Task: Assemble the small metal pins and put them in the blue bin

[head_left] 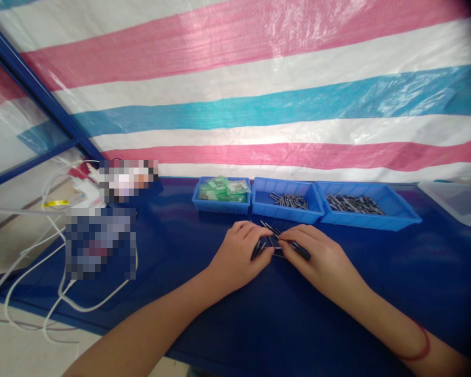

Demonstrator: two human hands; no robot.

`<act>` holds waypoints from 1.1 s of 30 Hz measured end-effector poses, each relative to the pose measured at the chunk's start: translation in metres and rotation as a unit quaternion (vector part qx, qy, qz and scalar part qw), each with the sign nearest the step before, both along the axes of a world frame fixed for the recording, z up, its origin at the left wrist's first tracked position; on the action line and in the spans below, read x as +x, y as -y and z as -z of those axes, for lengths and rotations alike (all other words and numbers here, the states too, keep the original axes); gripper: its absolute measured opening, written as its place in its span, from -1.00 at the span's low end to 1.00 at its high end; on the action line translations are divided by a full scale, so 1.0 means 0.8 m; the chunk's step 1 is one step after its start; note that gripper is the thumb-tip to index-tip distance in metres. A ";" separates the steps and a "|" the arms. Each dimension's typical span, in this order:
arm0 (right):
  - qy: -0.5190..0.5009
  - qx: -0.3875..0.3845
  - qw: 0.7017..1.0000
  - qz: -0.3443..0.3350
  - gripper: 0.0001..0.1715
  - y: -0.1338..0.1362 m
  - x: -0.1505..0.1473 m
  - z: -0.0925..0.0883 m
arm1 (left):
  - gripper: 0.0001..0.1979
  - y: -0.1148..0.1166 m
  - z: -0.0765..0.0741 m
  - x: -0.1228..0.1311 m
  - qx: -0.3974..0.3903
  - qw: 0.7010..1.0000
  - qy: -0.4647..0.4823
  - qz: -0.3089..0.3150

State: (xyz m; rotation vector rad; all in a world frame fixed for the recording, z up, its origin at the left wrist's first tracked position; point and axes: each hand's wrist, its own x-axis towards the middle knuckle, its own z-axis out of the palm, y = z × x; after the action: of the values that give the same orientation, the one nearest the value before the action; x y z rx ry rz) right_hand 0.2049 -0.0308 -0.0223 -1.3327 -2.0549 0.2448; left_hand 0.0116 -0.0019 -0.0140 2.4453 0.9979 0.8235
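Observation:
My left hand (241, 250) curls round a few slim dark metal rods (256, 249), their ends showing between thumb and fingers. Facing it, my right hand (317, 252) is closed on more dark metal rods (300, 250), pinched between thumb and fingertips. Between the two hands, several thin rods (270, 241) lie at crossing angles, low over the blue tabletop. Just behind the hands stands a blue bin (286, 213) with short metal rods (288, 201) inside. Fingers partly hide the held pieces, so their exact kind is unclear.
Left of that bin, a smaller blue bin (221, 207) contains green-and-clear plastic packets (225, 188). A wider blue bin (377, 221) of rods (353, 204) is at right, then a clear plastic container (455, 201). White cables (98, 309) loop at left; a striped sheet (259, 110) hangs behind.

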 end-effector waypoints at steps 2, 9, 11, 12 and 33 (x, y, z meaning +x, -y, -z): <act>-0.067 -0.024 0.997 0.015 -0.81 0.004 -0.002 -0.005 | -0.76 0.000 -0.001 0.001 -0.014 1.000 0.028 -0.005; -0.315 -0.118 0.942 0.013 -0.84 0.013 -0.015 -0.011 | -0.85 0.006 -0.009 0.005 -0.118 0.989 0.087 -0.008; -0.356 -0.135 0.925 0.017 -0.85 0.013 -0.017 -0.010 | -0.84 0.006 -0.011 0.005 -0.152 0.982 0.111 -0.031; -0.366 -0.140 0.920 0.020 -0.85 0.013 -0.018 -0.010 | -0.83 0.006 -0.012 0.005 -0.167 0.977 0.125 -0.042; -0.334 -0.281 0.899 -0.042 -0.68 0.018 -0.027 -0.020 | -0.86 0.007 -0.008 0.005 -0.247 0.922 0.294 -0.042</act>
State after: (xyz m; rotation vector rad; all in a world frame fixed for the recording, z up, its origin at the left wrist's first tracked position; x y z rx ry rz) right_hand 0.1834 -0.0454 -0.0061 -1.2268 -1.4836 1.2313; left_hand 0.0156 -0.0073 -0.0076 1.5972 0.9305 1.0864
